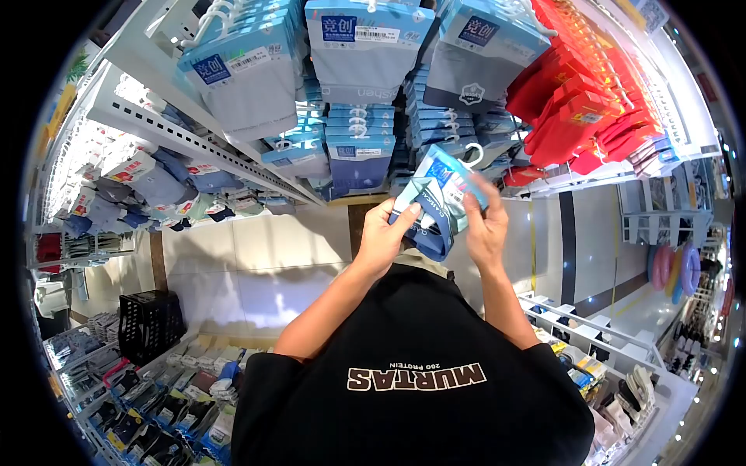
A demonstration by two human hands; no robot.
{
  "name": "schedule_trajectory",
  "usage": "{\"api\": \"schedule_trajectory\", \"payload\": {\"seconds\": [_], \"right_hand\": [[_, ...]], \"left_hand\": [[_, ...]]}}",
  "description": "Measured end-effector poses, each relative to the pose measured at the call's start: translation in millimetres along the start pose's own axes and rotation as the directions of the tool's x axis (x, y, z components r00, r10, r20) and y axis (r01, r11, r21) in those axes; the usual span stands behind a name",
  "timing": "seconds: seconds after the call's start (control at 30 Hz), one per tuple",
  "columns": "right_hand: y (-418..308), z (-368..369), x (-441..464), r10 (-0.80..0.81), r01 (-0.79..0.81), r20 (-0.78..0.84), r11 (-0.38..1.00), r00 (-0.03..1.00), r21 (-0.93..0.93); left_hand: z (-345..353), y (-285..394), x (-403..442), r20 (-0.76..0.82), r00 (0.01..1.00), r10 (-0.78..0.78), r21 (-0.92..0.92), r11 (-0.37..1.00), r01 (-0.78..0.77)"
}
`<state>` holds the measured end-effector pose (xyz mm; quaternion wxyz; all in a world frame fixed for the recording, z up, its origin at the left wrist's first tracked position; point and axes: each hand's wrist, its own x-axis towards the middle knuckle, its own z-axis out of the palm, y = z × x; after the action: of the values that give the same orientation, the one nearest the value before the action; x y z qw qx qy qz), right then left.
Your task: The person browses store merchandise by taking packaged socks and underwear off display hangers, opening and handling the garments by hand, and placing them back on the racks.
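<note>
Both hands are up in front of my chest with one carded underwear pack (437,194) between them. Left hand (382,235) has it pinched along the near-left edge, thumb on the front, remaining fingers tucked mostly behind. Right hand (487,227) is at the other edge, fingers half curled and kinda blurry, so honestly I can't tell if it's gripping or just touching. The pack sits tilted, light blue card with a navy part at the bottom reading "CLASSIC" something, plus a white plastic hook (473,154) poking off the top. It's just below the display rack, where rows of blue-carded packs (362,54) hang, tags facing me. Bunch of red packs (571,124) hang off to the right of those. White perforated shelf (167,124) on my left, black plastic basket (151,325) down near the tiled floor (299,237), more packaged stuff (183,404) piled behind it. Some inflatable rings (688,269) way over right. Oh, and my black T-shirt (404,334) says MURTAS.
</note>
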<state>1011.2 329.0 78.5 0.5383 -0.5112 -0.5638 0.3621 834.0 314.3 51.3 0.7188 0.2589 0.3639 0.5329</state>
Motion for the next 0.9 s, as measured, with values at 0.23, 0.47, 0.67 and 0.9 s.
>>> {"api": "schedule_trajectory", "payload": {"seconds": [0.23, 0.47, 0.67, 0.9], "right_hand": [[-1.6, 12.8, -19.9, -0.021, 0.058, 0.216, 0.984, 0.976, -0.167], [21.9, 8.8, -19.9, 0.332, -0.364, 0.197, 0.918, 0.922, 0.159], [26.4, 11.6, -18.1, 0.438, -0.455, 0.146, 0.777, 0.887, 0.434], [15.2, 18.4, -25.4, 0.223, -0.227, 0.344, 0.973, 0.912, -0.029]], "left_hand": [[-5.7, 3.6, 1.7, 0.032, 0.999, 0.037, 0.034, 0.999, -0.038], [-24.9, 4.3, -3.3, 0.105, 0.993, 0.048, -0.001, 0.999, -0.048], [-24.2, -1.0, -6.8, 0.025, 0.999, 0.027, -0.039, 0.999, -0.026], [-8.4, -8.4, -1.9, -0.087, 0.995, 0.050, 0.046, 0.998, -0.046]]}}
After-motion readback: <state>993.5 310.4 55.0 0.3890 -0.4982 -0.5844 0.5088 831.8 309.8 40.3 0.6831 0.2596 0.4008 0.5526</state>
